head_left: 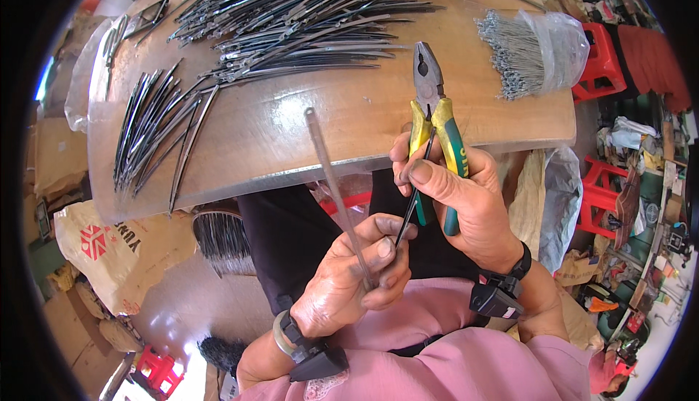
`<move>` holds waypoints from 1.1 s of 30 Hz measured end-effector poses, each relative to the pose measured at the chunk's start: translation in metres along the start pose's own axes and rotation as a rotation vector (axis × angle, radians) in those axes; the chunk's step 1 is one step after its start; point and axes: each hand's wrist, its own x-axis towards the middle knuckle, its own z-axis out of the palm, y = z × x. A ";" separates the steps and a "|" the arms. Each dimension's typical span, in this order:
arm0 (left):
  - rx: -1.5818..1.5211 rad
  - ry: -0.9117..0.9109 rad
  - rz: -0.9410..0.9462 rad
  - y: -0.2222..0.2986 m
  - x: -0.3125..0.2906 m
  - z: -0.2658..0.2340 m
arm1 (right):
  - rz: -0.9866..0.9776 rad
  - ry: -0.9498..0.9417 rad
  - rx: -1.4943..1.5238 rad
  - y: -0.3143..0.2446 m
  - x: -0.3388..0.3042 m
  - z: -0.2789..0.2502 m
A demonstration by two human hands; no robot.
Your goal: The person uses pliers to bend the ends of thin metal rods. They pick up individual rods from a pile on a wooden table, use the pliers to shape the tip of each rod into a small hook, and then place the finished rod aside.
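Note:
My right hand is closed around combination pliers with yellow and green handles. The jaws point away from me, and nothing is visible between them. A thin black strip runs from the thumb and fingers of that hand down to my left hand. My left fingers pinch its lower end. They also hold a flat grey-brown strip, which sticks up over the table edge and has a small hole near its tip. Both hands are above my lap, in front of the table.
A large heap of dark strips covers the table's far side, with a smaller bunch at left. Bundled thin wires in clear plastic lie at right. Below left are a printed sack and a container of dark strips. Red stools stand right.

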 end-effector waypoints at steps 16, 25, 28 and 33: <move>0.113 0.048 0.121 0.000 0.006 0.002 | 0.004 -0.042 -0.324 -0.006 -0.016 -0.015; 0.110 0.073 0.158 -0.007 0.007 0.002 | 0.092 -0.042 -0.292 -0.001 -0.024 -0.011; 0.202 0.117 0.211 -0.008 0.006 0.003 | 0.068 -0.028 -0.306 0.001 -0.025 -0.009; 0.386 0.201 0.327 0.001 -0.002 0.004 | -0.198 -0.044 -0.758 -0.009 -0.026 -0.018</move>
